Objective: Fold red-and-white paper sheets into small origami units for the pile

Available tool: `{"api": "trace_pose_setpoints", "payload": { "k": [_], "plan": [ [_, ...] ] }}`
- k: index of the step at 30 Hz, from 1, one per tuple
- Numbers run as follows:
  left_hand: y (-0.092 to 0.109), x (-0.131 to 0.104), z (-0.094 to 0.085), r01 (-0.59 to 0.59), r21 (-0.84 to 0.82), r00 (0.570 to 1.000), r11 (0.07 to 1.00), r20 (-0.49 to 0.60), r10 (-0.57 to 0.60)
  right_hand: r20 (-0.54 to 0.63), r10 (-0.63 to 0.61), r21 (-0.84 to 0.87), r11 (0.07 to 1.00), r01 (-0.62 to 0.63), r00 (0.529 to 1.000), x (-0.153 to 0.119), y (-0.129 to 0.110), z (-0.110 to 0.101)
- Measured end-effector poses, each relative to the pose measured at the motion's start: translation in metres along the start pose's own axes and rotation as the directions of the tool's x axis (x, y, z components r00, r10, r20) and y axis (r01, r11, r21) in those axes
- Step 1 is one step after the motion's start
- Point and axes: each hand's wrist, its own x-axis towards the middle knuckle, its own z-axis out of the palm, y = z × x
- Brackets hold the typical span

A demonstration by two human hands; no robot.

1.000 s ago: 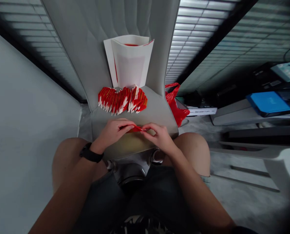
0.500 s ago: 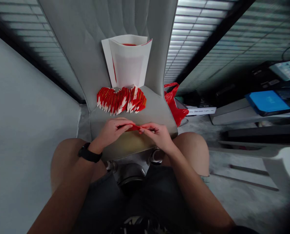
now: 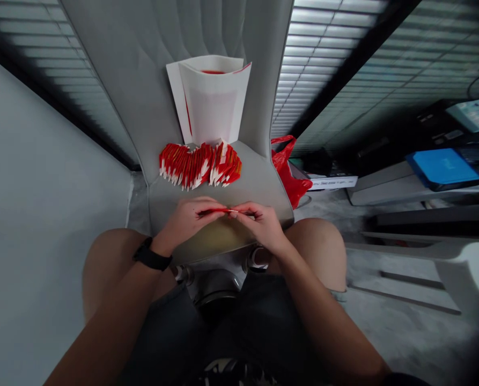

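A thin red paper packet is held between my two hands, seen nearly edge-on above the front of the grey chair seat. My left hand pinches its left end, thumb below and fingers on top. At the other end, the fingertips of my right hand are closed on it. Just beyond my hands stands a fanned row of folded red packets with white tips. Behind the row, a white paper sleeve with red inside leans on the chair's backrest.
A red plastic bag hangs or lies beside the seat on the right. Farther right are a box with printing and a blue item on a low surface. A pale wall runs along the left, and window blinds are behind.
My left hand has slid right along the packet, closer to my right hand. The packet has turned from showing its face to nearly edge-on.
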Motion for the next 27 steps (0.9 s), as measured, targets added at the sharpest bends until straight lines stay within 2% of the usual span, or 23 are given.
{"api": "trace_pose_setpoints", "payload": {
  "k": [5,8,13,18,22,27],
  "plan": [
    [0.003,0.002,-0.002,0.030,-0.036,0.999,0.999,0.022,-0.029,-0.001,-0.025,-0.030,0.999,0.025,1.000,0.001,0.001,-0.002],
    [0.007,0.003,-0.002,0.122,-0.115,0.992,0.986,0.031,-0.119,-0.006,0.004,0.002,1.000,-0.004,1.000,0.003,0.001,-0.004],
    [0.003,0.001,-0.006,0.287,-0.254,0.951,0.924,-0.040,-0.306,-0.046,0.149,0.185,0.973,-0.138,0.988,0.007,0.000,-0.008],
    [-0.014,-0.001,-0.007,0.324,-0.245,0.937,0.914,-0.048,-0.345,-0.057,0.276,0.274,0.928,-0.251,0.959,0.008,0.003,-0.006],
    [-0.022,-0.001,-0.001,0.310,-0.185,0.945,0.933,-0.053,-0.324,-0.067,0.272,0.165,0.952,-0.258,0.960,0.008,0.012,0.001],
    [-0.026,-0.002,0.013,0.336,-0.186,0.942,0.923,0.059,-0.331,-0.046,0.171,0.019,0.985,-0.171,0.984,0.011,0.021,0.003]
  ]
}}
